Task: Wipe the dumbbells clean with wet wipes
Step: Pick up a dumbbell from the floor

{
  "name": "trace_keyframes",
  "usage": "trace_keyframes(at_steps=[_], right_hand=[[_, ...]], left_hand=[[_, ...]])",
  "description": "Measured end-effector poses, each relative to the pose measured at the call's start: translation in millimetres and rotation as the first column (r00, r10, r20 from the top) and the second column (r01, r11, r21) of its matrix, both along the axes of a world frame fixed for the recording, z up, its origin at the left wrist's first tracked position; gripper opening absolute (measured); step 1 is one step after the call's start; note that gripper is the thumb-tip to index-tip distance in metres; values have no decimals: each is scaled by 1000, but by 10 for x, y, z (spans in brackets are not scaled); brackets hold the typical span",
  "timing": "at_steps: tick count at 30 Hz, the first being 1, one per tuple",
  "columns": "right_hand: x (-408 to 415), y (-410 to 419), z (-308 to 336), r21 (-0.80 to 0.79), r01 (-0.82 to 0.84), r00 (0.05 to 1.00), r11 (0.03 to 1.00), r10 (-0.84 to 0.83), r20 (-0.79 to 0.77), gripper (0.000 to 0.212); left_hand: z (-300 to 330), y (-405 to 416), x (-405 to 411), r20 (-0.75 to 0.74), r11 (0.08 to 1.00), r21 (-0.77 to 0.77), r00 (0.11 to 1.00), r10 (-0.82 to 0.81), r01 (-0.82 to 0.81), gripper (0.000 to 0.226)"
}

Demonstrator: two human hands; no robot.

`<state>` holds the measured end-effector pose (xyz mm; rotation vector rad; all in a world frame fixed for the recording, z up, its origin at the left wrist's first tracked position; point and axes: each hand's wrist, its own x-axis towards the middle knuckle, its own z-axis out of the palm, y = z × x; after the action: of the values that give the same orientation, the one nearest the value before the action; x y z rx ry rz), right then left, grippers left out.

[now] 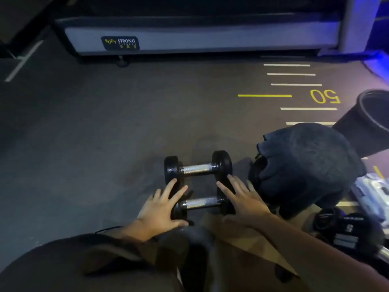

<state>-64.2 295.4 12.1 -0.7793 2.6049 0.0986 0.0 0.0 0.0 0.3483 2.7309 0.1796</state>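
Observation:
Two small black dumbbells with chrome handles lie side by side on the dark gym floor. The far dumbbell [196, 169] lies free. The near dumbbell [203, 203] sits between my hands. My left hand [161, 204] rests flat with spread straight fingers on its left head. My right hand [244, 200] lies flat with spread fingers on its right head. Neither hand holds anything. A pale packet [372, 193] at the right edge may be wet wipes; I cannot tell for sure.
A dark cloth draped over a bag [307, 163] stands just right of the dumbbells. A black bucket [372, 114] lies tilted at far right. A machine base [189, 39] spans the back. Black gear [345, 228] lies at the lower right. Floor markings [294, 95] run across the right.

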Motion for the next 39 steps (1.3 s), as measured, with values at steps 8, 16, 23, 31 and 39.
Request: trace_keyframes(at_steps=[8, 16, 23, 31, 39], right_hand=[[26, 29, -296, -108, 180, 970, 978, -158, 187, 123], [109, -63, -328, -335, 407, 906, 850, -331, 264, 85], [140, -117, -304, -297, 606, 788, 738, -506, 351, 90], [447, -232, -312, -375, 710, 701, 596, -647, 300, 74], [681, -87, -78, -465, 660, 730, 590, -650, 212, 78]], left_hand=[[-226, 44, 22, 161, 979, 126, 977, 139, -160, 123], [-317, 174, 58, 146, 851, 351, 920, 363, -391, 86], [-331, 210, 57, 272, 693, 431, 815, 511, -578, 99], [-310, 294, 130, 272, 616, 472, 769, 579, -630, 93], [-31, 305, 46, 256, 649, 504, 816, 519, -570, 88]])
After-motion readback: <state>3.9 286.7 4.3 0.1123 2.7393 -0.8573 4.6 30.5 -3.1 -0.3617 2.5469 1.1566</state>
